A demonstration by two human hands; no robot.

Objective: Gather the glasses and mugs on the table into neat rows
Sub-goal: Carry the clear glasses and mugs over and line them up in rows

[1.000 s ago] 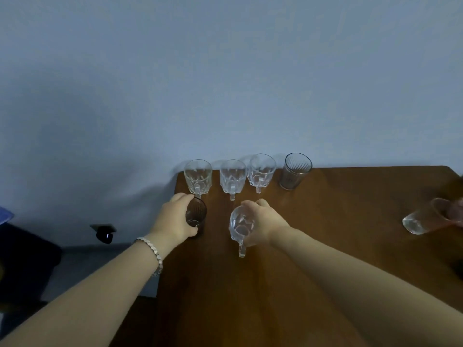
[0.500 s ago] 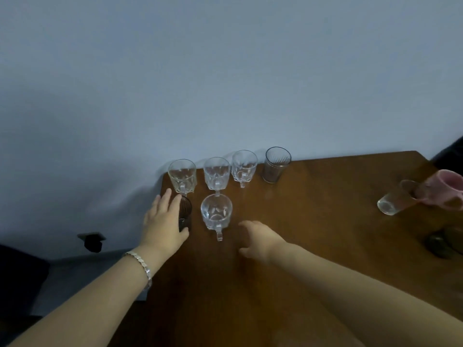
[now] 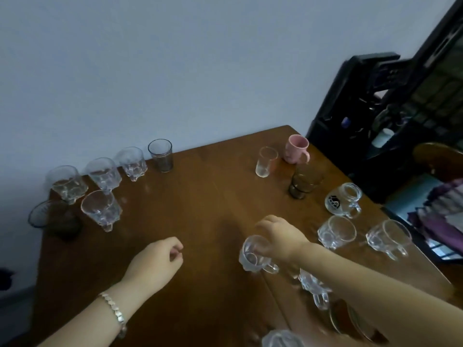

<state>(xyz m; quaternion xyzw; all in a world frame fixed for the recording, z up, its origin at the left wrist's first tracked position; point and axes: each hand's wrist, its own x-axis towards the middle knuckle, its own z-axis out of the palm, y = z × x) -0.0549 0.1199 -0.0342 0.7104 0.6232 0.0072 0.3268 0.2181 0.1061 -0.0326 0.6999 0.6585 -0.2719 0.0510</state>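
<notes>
On the brown table, a back row along the wall holds three clear cut-glass mugs and a dark ribbed tumbler. In front of it stand a dark glass and a clear mug. My right hand grips the rim of a clear glass mug from above. My left hand hovers over the table with its fingers curled and nothing in it. Scattered at the right are a pink mug, a tall clear glass, a brown glass and several clear mugs.
A dark shelving unit stands beyond the table's right corner, with a wooden chair and striped cloth beside it. Under my right forearm lie another clear mug and a dark glass. The wall runs behind the table.
Both hands left the glasses at the far left. My view swung right, my right hand moved right and took hold of a clear mug, and my left hand drew back and curled.
</notes>
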